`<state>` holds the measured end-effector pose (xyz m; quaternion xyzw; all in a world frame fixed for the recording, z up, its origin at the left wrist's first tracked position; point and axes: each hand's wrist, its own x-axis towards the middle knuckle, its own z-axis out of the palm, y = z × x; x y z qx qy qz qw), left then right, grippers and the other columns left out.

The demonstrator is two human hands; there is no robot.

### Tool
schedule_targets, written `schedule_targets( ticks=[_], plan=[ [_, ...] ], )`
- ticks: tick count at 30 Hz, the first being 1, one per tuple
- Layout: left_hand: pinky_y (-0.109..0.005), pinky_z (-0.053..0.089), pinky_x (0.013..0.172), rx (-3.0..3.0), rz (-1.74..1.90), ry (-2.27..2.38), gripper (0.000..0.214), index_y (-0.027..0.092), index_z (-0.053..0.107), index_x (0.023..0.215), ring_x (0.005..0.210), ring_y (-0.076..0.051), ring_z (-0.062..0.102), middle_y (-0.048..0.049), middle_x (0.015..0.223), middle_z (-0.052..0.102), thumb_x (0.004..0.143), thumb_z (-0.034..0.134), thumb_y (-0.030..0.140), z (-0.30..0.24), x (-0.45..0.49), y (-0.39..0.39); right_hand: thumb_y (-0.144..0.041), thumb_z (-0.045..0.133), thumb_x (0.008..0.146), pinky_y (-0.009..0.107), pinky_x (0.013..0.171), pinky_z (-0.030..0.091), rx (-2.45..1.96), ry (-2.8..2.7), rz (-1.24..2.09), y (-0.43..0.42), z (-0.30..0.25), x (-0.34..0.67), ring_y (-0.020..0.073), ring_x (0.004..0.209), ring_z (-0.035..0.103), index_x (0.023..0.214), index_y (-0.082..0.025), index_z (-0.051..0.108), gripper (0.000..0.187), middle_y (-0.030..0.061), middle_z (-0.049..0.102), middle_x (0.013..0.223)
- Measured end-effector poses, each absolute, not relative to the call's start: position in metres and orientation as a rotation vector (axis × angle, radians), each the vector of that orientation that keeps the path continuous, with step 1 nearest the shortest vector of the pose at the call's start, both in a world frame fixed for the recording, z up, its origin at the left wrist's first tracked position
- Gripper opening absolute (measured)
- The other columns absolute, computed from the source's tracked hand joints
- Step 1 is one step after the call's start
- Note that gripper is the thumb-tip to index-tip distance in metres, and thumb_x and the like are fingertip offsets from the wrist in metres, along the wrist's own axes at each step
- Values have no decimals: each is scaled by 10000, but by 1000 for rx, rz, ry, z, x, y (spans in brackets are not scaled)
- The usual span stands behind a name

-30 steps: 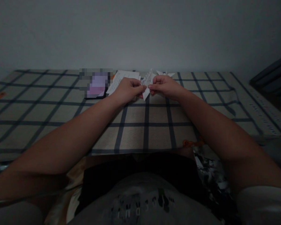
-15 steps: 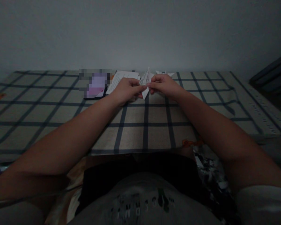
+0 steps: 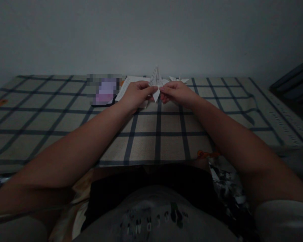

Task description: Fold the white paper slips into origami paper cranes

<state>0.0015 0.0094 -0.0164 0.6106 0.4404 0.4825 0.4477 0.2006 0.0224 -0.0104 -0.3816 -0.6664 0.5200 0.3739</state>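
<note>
Between my two hands a piece of folded paper (image 3: 156,77) is held up over the table, white with print on it. One pointed tip rises above my fingers and another points down toward me. My left hand (image 3: 140,94) pinches its left side with thumb and fingers. The thumb and fingers of my right hand (image 3: 176,92) are closed on its right side. Behind my right hand lies another white folded paper shape (image 3: 184,80) with pointed ends, partly hidden. Printed sheets (image 3: 126,88) lie beside and under my left hand.
A checked cloth (image 3: 86,129) covers the table. Left of the sheets lies a phone-like object (image 3: 106,92) with a lilac and pink face, partly pixelated. A plain wall (image 3: 151,37) stands behind. Orange ties (image 3: 204,154) show at the near edge, and a dark slatted object (image 3: 295,87) at right.
The folded paper has turned to face me more, and its upper tip stands higher and slightly further left. Both hands keep hold of it, with small finger shifts.
</note>
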Motion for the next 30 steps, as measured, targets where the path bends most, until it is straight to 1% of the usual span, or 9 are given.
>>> schedule_targets(
  ticks=[3,5,8,11,15,19,24,30],
  plan=[
    [-205,413,499,1551,1192,1117,239,196,637,672,550,-82,495,20,634,589,806,786,327,-15,0,7,-353,775,993,210,619,513,-970,-1733,1299,22,-9,200,87,578,621,711,-157,665,360,9,703,647],
    [-223,344,458,1573,1191,1156,280,201,611,649,517,-84,452,24,597,554,809,785,351,-14,0,4,-313,766,997,212,625,509,-965,-1740,1278,22,-9,199,87,584,616,719,-155,666,334,9,707,658],
    [-232,302,447,1598,1191,1173,290,199,600,633,503,-82,432,22,582,539,798,788,346,-12,1,1,-222,744,995,208,630,498,-955,-1763,1247,21,-9,200,80,596,613,731,-150,659,287,7,705,671],
    [-235,268,434,1539,1159,1152,256,201,602,642,475,-75,416,23,577,534,765,788,327,-12,2,-1,-195,731,987,203,629,482,-942,-1809,1183,22,-13,201,77,597,600,719,-163,624,291,-13,673,633],
    [-233,270,433,1524,1144,1177,221,209,617,660,477,-84,421,18,579,544,744,784,328,-12,2,-2,-212,736,970,207,603,437,-951,-1899,1061,24,-17,202,89,603,596,709,-190,578,306,-27,646,599],
    [-239,290,444,1603,1139,1171,326,220,598,646,508,-96,436,14,588,538,769,814,431,-15,0,0,-171,701,965,223,574,392,-959,-1964,1010,21,-16,202,96,583,559,698,-204,551,308,-25,631,595],
    [-236,261,439,1604,1124,1156,397,223,561,631,481,-84,401,14,578,534,780,834,469,-21,-4,5,-135,669,957,228,568,387,-952,-1987,1068,17,-13,203,106,577,565,696,-208,541,299,-23,632,594],
    [-224,243,420,1531,1092,1111,398,208,602,665,444,-68,416,11,587,565,770,877,475,-21,-5,8,-148,616,1002,216,555,393,-894,-2000,1180,17,-11,201,88,526,523,734,-189,576,273,-33,612,576]
  ],
)
